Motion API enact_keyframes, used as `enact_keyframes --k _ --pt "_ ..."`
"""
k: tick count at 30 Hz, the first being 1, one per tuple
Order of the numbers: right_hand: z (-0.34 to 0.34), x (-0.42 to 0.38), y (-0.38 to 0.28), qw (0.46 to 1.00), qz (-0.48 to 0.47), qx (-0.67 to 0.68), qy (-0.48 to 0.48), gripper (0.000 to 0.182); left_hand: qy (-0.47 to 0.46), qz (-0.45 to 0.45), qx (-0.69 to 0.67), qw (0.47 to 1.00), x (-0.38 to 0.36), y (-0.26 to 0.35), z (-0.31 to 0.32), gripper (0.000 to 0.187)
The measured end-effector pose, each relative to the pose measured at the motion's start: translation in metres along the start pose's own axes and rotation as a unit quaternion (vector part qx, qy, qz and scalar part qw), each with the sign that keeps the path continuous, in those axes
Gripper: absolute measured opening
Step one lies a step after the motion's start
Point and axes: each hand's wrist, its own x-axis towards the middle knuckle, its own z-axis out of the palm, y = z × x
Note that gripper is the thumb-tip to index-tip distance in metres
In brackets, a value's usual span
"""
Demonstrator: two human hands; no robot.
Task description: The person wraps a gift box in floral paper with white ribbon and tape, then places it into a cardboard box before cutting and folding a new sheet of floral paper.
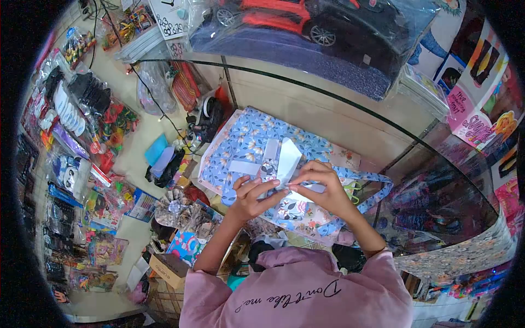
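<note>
Packets [106,210] crowd the pale surface [132,164] at nine o'clock; a wrapped toy car [276,17] lies at twelve. Centrally, your left hand [254,195] and right hand [324,187] meet, pinching the white strip [289,156] over the floral bag [249,134].

2 half-curled hands [252,200] [324,187] (close together)

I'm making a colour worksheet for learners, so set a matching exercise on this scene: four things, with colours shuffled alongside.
Things:
1. Flat strip
2. Toy car
3. Shirt
4. Floral bag

Colours:
A. Pink, with dark lettering
B. Blue, beneath left hand and right hand
C. White
D. Red, behind clear plastic

Pairs: 1-C, 2-D, 3-A, 4-B
</note>
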Motion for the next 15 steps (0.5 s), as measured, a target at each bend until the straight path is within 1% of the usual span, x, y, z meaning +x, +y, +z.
enact_keyframes --k 11,15 --pt "0.0023 -0.0015 0.0060 1.000 0.011 0.009 -0.023 0.012 -0.006 0.007 -0.006 1.000 0.0008 -0.0025 -0.0006 0.030" --pt "0.0025 0.0009 0.0090 0.998 0.006 0.061 -0.009 0.012 -0.028 0.034 0.024 0.999 -0.0014 -0.0044 -0.0013 0.029"
